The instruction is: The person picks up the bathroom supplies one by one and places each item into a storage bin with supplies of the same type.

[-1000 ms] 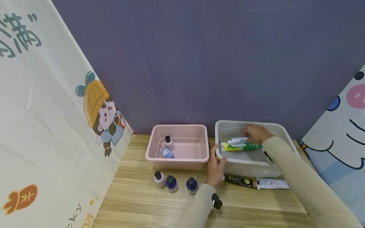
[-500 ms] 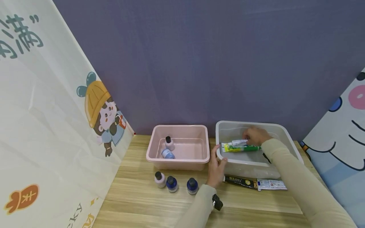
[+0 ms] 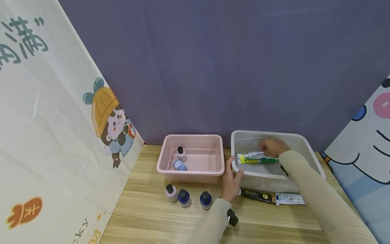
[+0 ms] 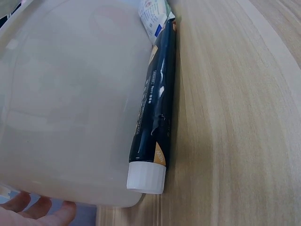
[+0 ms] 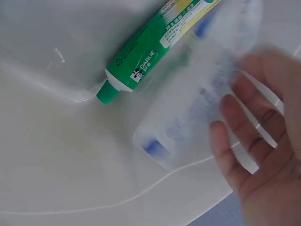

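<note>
My left hand [image 3: 230, 183] grips the front left corner of a whitish plastic bin [image 3: 268, 184]. In the left wrist view its fingertips [image 4: 61, 214] show at the bin's edge. Inside the bin, my right hand [image 3: 274, 147] pinches one end of a white toothpaste tube [image 3: 255, 155], blurred in the right wrist view. Beside that tube lies a green and yellow Darlie toothpaste tube [image 5: 141, 59] on the bin floor. A dark item [image 3: 284, 170] is mostly hidden by the right sleeve.
A black toothpaste tube [image 4: 155, 103] and a white tube [image 3: 289, 199] lie along the bin's front. The pink bin [image 3: 192, 177] to the left holds two small bottles. Before it stand a pale bottle [image 3: 171, 194] and two dark blue bottles [image 3: 206, 200]. A dark wall rises behind.
The white toothpaste tube has shifted slightly and lowered beside the green one, with the right hand still at its end. The left hand has stayed on the bin corner.
</note>
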Tool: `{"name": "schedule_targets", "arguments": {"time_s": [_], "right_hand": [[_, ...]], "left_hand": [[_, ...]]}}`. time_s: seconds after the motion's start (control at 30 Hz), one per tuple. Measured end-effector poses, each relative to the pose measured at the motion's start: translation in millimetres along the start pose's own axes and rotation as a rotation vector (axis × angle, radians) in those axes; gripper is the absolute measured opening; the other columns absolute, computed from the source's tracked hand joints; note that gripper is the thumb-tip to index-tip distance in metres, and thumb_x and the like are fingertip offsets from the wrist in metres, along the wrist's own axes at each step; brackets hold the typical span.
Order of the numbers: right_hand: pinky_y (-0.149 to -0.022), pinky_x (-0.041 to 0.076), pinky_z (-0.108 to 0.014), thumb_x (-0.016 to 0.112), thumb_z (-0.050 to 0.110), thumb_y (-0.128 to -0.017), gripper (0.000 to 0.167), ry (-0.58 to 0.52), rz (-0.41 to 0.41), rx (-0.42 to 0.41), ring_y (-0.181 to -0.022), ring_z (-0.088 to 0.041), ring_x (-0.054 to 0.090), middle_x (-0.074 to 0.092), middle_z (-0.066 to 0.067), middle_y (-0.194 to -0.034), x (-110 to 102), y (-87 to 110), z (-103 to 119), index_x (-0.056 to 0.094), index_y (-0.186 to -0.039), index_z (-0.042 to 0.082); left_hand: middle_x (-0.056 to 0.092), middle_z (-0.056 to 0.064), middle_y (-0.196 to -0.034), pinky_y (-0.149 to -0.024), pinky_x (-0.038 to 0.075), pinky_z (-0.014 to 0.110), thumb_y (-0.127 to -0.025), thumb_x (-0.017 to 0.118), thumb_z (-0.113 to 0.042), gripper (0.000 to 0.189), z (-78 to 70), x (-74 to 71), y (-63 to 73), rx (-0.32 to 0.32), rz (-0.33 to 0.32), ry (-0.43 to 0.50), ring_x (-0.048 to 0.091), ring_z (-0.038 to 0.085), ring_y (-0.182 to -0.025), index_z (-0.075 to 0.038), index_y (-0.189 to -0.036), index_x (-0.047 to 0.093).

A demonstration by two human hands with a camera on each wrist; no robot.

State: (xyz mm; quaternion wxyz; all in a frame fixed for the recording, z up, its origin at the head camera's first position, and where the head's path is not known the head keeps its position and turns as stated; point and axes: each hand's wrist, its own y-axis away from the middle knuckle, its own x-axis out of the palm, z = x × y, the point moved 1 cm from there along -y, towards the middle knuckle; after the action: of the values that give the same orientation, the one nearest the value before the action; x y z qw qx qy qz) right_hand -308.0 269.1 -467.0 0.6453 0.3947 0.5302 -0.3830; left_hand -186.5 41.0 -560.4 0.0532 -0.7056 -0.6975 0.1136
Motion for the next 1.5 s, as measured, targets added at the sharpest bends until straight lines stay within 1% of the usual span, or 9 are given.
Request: {"name": "schedule_targets", "arguments": {"time_s": [0.17, 0.3, 0.53, 0.67, 0.83, 0.97, 1.2, 1.4, 1.5], "right_hand": [[-0.07, 0.052, -0.042, 0.067, 0.002, -0.087, 0.015, -0.01, -0.059, 0.025, -0.075, -0.019, 0.058, 0.067, 0.0, -0.081, -5, -1.0, 4, 0.07, -0.081, 0.015], [-0.072, 0.052, -0.042, 0.068, 0.004, -0.089, 0.014, -0.018, -0.037, 0.048, -0.076, -0.019, 0.058, 0.067, 0.0, -0.081, -8, -1.0, 6, 0.07, -0.082, 0.015], [-0.075, 0.053, -0.045, 0.066, 0.008, -0.092, 0.009, -0.048, 0.008, 0.04, -0.081, -0.02, 0.062, 0.071, -0.002, -0.089, -20, 5.5, 6, 0.072, -0.091, 0.015], [-0.078, 0.054, -0.048, 0.065, 0.01, -0.094, 0.01, -0.081, -0.01, 0.023, -0.086, -0.021, 0.065, 0.073, -0.004, -0.095, -32, 12.1, 9, 0.073, -0.097, 0.013], [-0.077, 0.056, -0.048, 0.065, 0.008, -0.094, 0.013, -0.119, -0.075, -0.037, -0.087, -0.022, 0.068, 0.075, -0.006, -0.097, -44, 22.2, 14, 0.075, -0.101, 0.011], [-0.074, 0.056, -0.045, 0.066, 0.006, -0.094, 0.013, -0.138, -0.141, -0.075, -0.084, -0.019, 0.067, 0.075, -0.005, -0.095, -49, 34.2, 19, 0.076, -0.102, 0.009], [-0.071, 0.054, -0.038, 0.068, 0.01, -0.094, 0.013, -0.121, -0.226, -0.082, -0.081, -0.012, 0.063, 0.074, -0.002, -0.096, -48, 60.5, 31, 0.076, -0.104, 0.01], [-0.065, 0.051, -0.031, 0.071, 0.01, -0.094, 0.011, -0.138, -0.335, -0.092, -0.077, -0.008, 0.061, 0.074, 0.0, -0.096, -47, 89.6, 40, 0.076, -0.103, 0.014], [-0.065, 0.051, -0.03, 0.073, 0.011, -0.093, 0.011, -0.139, -0.41, -0.095, -0.075, -0.004, 0.059, 0.073, 0.004, -0.093, -44, 103.3, 42, 0.076, -0.102, 0.017]], "left_hand": [[0.057, -0.005, -0.143, -0.097, 0.047, 0.028, -0.095, 0.06, -0.021, 0.064, 8.0, 0.3, -2.4, 0.0, 0.01, 0.013, 0.058, 0.016, -0.114, -0.045, -0.15, 0.037], [0.055, -0.005, -0.145, -0.097, 0.047, 0.028, -0.096, 0.059, -0.023, 0.063, 7.5, -0.7, -2.5, -0.006, 0.025, 0.025, 0.058, 0.016, -0.115, -0.047, -0.149, 0.036], [0.053, -0.006, -0.148, -0.101, 0.046, 0.029, -0.096, 0.059, -0.023, 0.063, 5.7, -0.9, -1.8, -0.019, 0.029, 0.03, 0.057, 0.017, -0.12, -0.048, -0.149, 0.036], [0.051, -0.007, -0.15, -0.105, 0.044, 0.032, -0.096, 0.059, -0.023, 0.064, 7.1, -0.6, -2.8, -0.019, 0.032, 0.032, 0.055, 0.02, -0.125, -0.048, -0.149, 0.035], [0.049, -0.009, -0.152, -0.11, 0.044, 0.04, -0.097, 0.059, -0.022, 0.064, 8.1, -0.7, -3.2, -0.026, 0.036, 0.044, 0.053, 0.021, -0.129, -0.05, -0.149, 0.034], [0.048, -0.01, -0.153, -0.11, 0.042, 0.039, -0.097, 0.058, -0.024, 0.063, 8.5, -0.9, -3.1, -0.04, 0.039, 0.028, 0.052, 0.018, -0.13, -0.052, -0.148, 0.034], [0.051, -0.01, -0.15, -0.105, 0.043, 0.033, -0.097, 0.059, -0.024, 0.062, 7.2, -1.9, -2.7, -0.032, 0.035, 0.026, 0.053, 0.019, -0.127, -0.05, -0.148, 0.035], [0.052, -0.007, -0.15, -0.107, 0.044, 0.039, -0.098, 0.059, -0.024, 0.06, 5.9, -2.0, -2.2, -0.001, 0.024, 0.022, 0.054, 0.021, -0.126, -0.045, -0.149, 0.037], [0.052, -0.006, -0.15, -0.106, 0.044, 0.039, -0.098, 0.059, -0.025, 0.059, 5.5, -2.1, -2.0, 0.013, 0.021, 0.024, 0.054, 0.022, -0.125, -0.042, -0.15, 0.037]]}}
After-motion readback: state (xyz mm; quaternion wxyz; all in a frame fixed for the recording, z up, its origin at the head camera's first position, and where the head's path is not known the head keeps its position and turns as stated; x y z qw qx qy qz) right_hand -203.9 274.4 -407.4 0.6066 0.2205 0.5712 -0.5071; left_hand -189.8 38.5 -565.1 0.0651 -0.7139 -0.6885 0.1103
